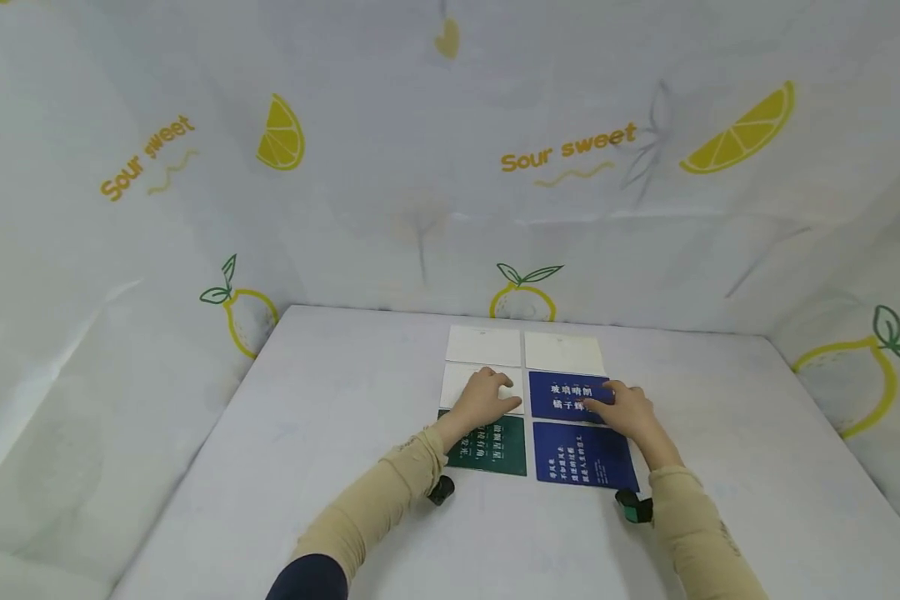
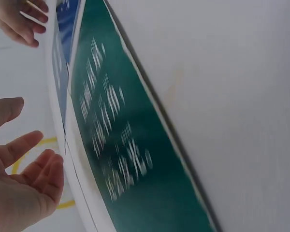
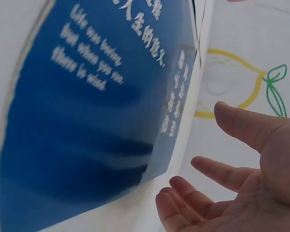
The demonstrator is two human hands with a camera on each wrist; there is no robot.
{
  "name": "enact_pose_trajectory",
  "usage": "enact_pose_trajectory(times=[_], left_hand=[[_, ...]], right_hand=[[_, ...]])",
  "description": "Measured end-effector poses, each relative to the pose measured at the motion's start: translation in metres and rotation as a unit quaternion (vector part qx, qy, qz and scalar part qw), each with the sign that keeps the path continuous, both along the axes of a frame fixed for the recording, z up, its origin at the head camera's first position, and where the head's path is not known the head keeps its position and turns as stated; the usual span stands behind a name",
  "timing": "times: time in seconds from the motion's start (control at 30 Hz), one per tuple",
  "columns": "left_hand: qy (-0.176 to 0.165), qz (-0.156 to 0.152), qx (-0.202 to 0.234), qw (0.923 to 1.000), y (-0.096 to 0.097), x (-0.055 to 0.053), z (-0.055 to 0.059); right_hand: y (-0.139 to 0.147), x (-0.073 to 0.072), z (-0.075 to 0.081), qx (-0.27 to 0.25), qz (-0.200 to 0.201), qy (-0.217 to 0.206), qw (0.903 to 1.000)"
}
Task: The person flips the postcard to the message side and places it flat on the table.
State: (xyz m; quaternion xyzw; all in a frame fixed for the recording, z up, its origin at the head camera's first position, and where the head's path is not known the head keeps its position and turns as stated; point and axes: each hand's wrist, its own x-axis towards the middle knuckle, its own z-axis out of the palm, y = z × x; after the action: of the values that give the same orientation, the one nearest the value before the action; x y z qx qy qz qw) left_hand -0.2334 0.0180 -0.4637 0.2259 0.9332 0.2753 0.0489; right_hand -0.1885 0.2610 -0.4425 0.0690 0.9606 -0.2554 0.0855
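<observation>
Cards lie in two columns of three on the white table. My left hand (image 1: 482,398), fingers relaxed and spread, hovers over the middle white card (image 1: 452,382) of the left column. Below that card is a green card (image 1: 508,450) with white lettering, partly hidden by my left wrist. The right hand (image 1: 626,410), loosely bent and holding nothing, is over the right edge of a blue card (image 1: 551,408) with white characters. Nearer me lies another blue card (image 1: 588,458), whose English print shows in the right wrist view. Both wrist views show the palms with nothing in them.
Two white cards, one at the back left (image 1: 483,344) and one at the back right (image 1: 564,352), form the far row. A pale wall sheet (image 1: 390,225) with lemon drawings stands behind the table (image 1: 285,433). Dark wrist devices hang under both forearms.
</observation>
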Motion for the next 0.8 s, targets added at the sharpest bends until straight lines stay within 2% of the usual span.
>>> enact_pose_trajectory(times=[0.17,0.47,0.63,0.73,0.8], left_hand=[[-0.075,0.003,0.072,0.9946,0.019,0.007,-0.002],[-0.162,0.026,0.117,0.9795,0.042,0.020,-0.004],[-0.221,0.059,0.172,0.9581,0.047,0.021,-0.003],[-0.244,0.074,0.210,0.9440,0.049,0.020,-0.003],[-0.248,0.084,0.229,0.9374,0.050,0.019,-0.005]], right_hand=[[0.005,0.004,-0.002,-0.007,-0.031,-0.025,0.9992],[0.011,0.009,-0.009,-0.042,-0.034,-0.022,0.9983],[0.012,0.009,-0.013,-0.081,-0.045,-0.038,0.9950],[0.013,0.010,-0.013,-0.107,-0.055,-0.042,0.9918],[0.014,0.011,-0.013,-0.125,-0.065,-0.044,0.9890]])
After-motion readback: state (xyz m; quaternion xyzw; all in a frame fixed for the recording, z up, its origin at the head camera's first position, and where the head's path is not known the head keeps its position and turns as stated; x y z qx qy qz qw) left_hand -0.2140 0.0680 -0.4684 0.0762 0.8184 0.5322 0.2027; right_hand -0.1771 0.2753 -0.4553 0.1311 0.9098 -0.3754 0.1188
